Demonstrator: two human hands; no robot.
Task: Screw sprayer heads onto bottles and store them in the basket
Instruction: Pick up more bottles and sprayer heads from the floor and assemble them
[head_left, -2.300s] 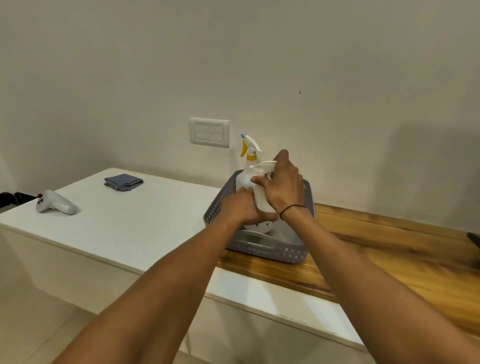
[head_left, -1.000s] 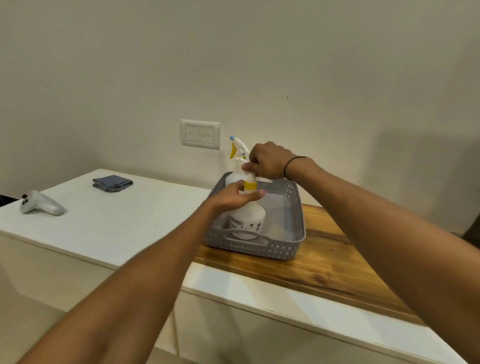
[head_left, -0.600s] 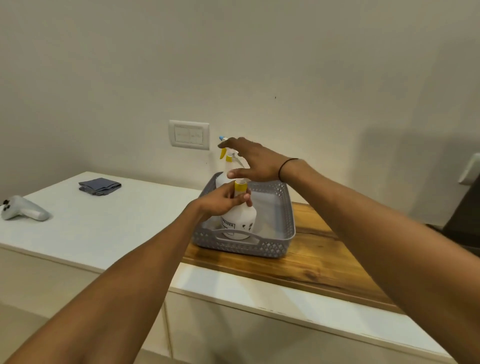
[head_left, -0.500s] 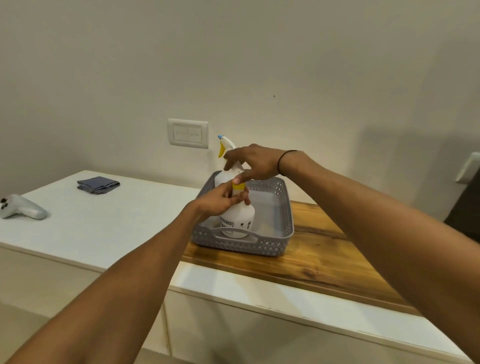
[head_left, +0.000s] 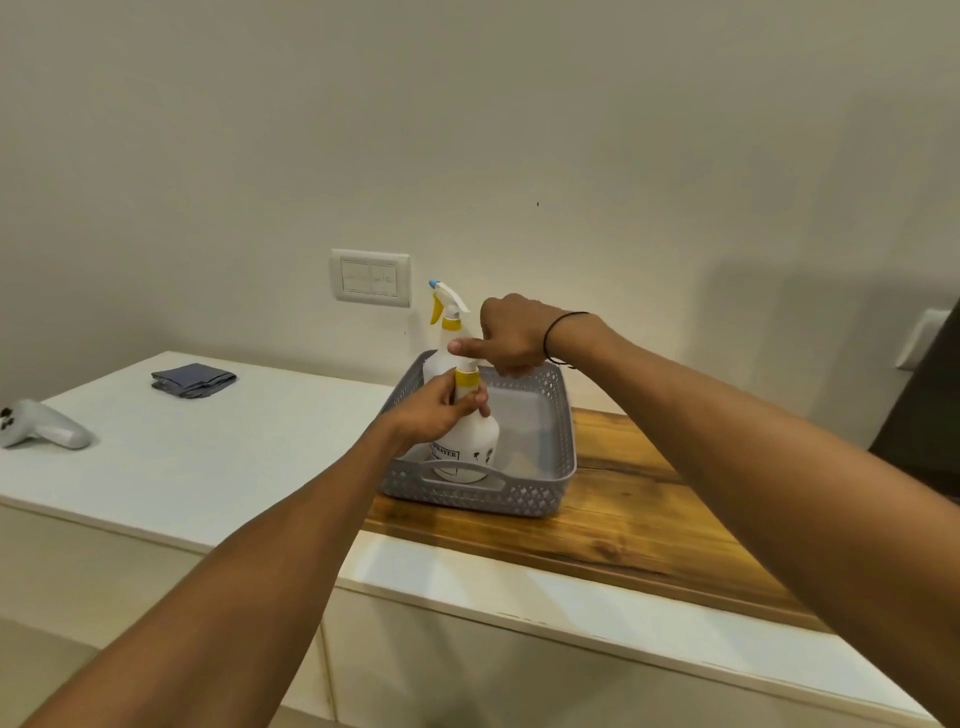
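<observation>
A grey perforated basket (head_left: 563, 457) stands on the wooden counter strip. Two white spray bottles stand upright inside it. The near bottle (head_left: 475, 439) has a yellow collar, and my left hand (head_left: 436, 410) grips its neck just below that collar. My right hand (head_left: 511, 335) is curled over its sprayer head, which is mostly hidden under the fingers. The far bottle (head_left: 445, 332) stands behind, with a yellow trigger and blue nozzle tip, untouched.
A folded grey cloth (head_left: 193, 379) and a white handheld controller (head_left: 44, 425) lie on the white countertop (head_left: 208, 457) at left. A wall switch plate (head_left: 370, 278) sits behind the basket. The wooden strip (head_left: 649, 519) runs to the right.
The bottle went from being lowered into the basket to standing in it. My right hand opened over the sprayer head, then curled on it again; my left hand moved up to the neck.
</observation>
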